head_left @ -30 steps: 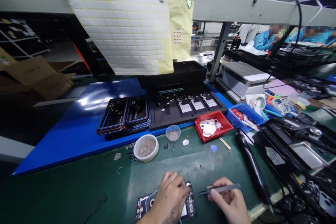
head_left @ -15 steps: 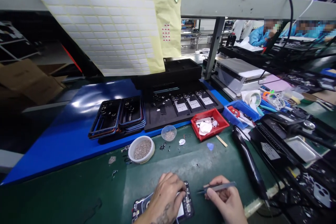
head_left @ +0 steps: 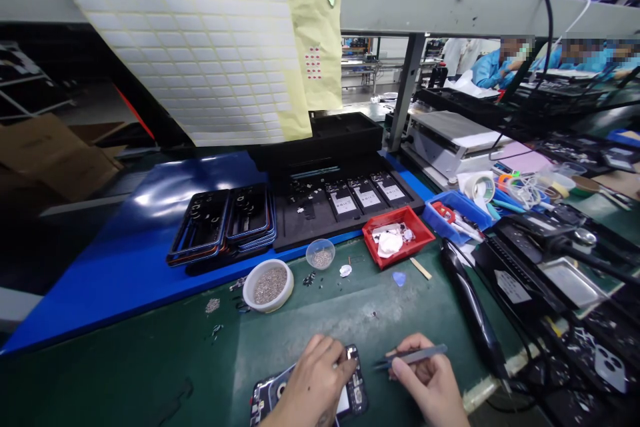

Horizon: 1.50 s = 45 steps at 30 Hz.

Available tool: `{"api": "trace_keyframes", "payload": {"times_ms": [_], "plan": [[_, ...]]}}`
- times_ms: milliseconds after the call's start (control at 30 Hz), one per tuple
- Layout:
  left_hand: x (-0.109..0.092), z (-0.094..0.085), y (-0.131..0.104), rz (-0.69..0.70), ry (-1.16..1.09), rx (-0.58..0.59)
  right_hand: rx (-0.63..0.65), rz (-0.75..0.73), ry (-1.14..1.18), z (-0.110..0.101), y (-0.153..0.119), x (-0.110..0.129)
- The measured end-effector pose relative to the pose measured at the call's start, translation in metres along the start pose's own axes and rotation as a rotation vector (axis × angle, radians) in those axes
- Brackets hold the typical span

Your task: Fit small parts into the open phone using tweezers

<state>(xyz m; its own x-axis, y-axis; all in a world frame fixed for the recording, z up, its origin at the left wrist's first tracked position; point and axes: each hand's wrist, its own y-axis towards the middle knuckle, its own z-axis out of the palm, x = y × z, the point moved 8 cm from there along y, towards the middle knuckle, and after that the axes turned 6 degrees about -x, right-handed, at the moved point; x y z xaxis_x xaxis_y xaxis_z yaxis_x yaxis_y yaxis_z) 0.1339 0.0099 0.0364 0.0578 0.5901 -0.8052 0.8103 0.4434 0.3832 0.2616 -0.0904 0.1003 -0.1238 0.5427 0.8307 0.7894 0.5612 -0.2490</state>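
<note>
At the bottom centre of the frame, the left hand [head_left: 313, 383] presses the opened phone [head_left: 350, 397] flat on the green bench [head_left: 150, 373]; the right hand [head_left: 430, 383], fingers pinching tweezers [head_left: 413, 356], should approach low and steadily.

Desk clutter, non-work items
White bowl [head_left: 268, 285] w/ screws nr clear cup [head_left: 321, 254]; red tray [head_left: 398, 236] beside blue bin [head_left: 457, 212]; label sheet [head_left: 190, 60] overhead.
</note>
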Motion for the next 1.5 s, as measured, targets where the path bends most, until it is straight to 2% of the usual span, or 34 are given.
{"api": "trace_keyframes", "payload": {"times_ms": [133, 233, 333, 467, 600, 833, 967, 1300, 1500], "plan": [[0.009, 0.002, -0.001, -0.091, -0.136, -0.011, 0.005, -0.017, 0.042, 0.000, 0.000, 0.003], [0.016, 0.005, -0.002, -0.164, -0.257, -0.019, -0.016, -0.022, 0.037, 0.000, -0.001, -0.004], [0.021, 0.006, -0.002, -0.202, -0.341, 0.000, -0.019, -0.044, -0.051, 0.002, -0.003, -0.019], [0.024, 0.006, -0.002, -0.206, -0.377, 0.018, 0.046, -0.178, -0.238, 0.012, -0.004, -0.027], [0.027, 0.008, -0.002, -0.188, -0.377, 0.002, 0.039, -0.301, -0.352, 0.015, -0.004, -0.017], [0.030, 0.011, -0.003, -0.207, -0.414, 0.001, 0.115, -0.405, -0.325, 0.027, -0.007, 0.003], [0.028, 0.008, -0.001, -0.213, -0.399, 0.007, 0.110, -0.442, -0.327, 0.030, -0.008, 0.010], [0.030, 0.008, 0.000, -0.225, -0.404, 0.024, 0.216, -0.468, -0.321, 0.041, -0.010, 0.030], [0.029, 0.009, 0.001, -0.236, -0.388, 0.048, 0.195, -0.499, -0.320, 0.041, -0.009, 0.032]]}}
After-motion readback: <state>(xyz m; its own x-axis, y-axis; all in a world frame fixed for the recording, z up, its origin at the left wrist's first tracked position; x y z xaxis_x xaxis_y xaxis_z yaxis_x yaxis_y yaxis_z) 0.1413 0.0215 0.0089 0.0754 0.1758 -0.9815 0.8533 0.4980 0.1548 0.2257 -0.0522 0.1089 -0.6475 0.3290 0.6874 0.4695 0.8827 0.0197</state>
